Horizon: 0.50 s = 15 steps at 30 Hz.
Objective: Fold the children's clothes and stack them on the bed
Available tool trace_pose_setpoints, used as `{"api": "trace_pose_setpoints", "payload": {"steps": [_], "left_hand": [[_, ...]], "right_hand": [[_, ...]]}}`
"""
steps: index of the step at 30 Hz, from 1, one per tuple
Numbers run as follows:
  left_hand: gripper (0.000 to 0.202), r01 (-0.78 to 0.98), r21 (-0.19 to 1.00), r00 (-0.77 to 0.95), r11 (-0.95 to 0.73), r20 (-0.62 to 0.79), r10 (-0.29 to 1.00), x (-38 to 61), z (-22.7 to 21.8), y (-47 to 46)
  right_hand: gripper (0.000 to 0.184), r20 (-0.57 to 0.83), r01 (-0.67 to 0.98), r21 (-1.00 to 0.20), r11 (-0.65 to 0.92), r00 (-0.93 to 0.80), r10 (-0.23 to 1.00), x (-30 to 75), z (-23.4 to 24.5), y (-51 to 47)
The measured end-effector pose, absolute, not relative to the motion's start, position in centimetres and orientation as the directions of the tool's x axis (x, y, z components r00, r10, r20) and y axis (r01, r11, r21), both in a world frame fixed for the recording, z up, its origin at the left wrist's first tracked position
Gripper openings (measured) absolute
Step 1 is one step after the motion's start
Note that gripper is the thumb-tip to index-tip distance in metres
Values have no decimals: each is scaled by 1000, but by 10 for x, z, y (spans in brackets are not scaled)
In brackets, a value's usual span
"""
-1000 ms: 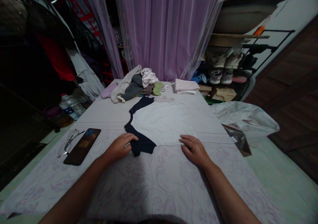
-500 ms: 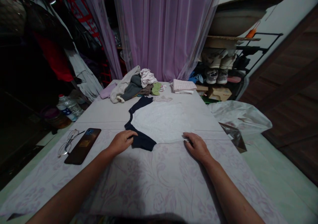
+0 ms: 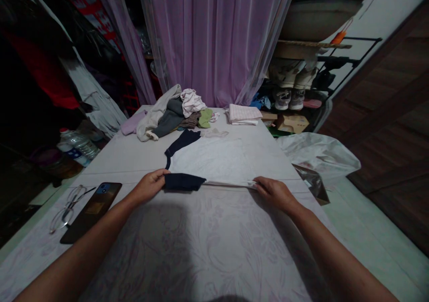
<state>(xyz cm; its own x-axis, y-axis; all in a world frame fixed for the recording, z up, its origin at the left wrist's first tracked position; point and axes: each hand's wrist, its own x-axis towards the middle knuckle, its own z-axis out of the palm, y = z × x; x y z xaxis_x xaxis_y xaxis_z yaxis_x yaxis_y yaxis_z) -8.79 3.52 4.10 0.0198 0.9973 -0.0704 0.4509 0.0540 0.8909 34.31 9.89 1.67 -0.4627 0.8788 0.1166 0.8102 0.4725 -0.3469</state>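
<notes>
A small white shirt [image 3: 214, 157] with dark navy sleeves and neckband lies spread on the cloth-covered table [image 3: 217, 244], its neck towards the left. My left hand [image 3: 150, 186] pinches the shirt's near shoulder, by the collar end of the navy sleeve. At the other end, my right hand [image 3: 273, 192] grips the near corner of the white hem. Between the two hands the near edge is drawn straight and slightly lifted, and the near sleeve hangs along it. The far sleeve rests flat.
A heap of crumpled clothes [image 3: 170, 114] lies at the table's far left, with a folded pink-and-white cloth [image 3: 244, 114] at the far right. Glasses [image 3: 69, 208] and a phone [image 3: 94, 210] rest on the left. Beyond the right edge are a plastic bag [image 3: 318, 154] and a shoe rack [image 3: 298, 87].
Both hands have closed on the shirt's near edge, left at the shoulder and right at the hem. That edge has been raised and pulled taut. The camera view has shifted slightly.
</notes>
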Motion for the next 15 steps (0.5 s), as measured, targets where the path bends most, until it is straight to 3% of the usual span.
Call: {"api": "trace_pose_setpoints", "payload": {"steps": [4,8,11,15], "left_hand": [[50,359,915,-154,184,-137,979,-85,32,81],[55,417,852,-304,316,-196,932,-85,19,102],[57,405,838,-282,365,-265,922,-87,21,99],[53,424,827,-120,368,-351,929,-86,32,93]], "right_hand": [[30,110,841,-442,313,-295,949,327,20,139],[39,178,798,-579,166,-75,981,317,3,157],[46,187,743,-650,156,-43,981,319,-8,151],[49,173,721,-659,213,-130,976,328,-10,143]]}}
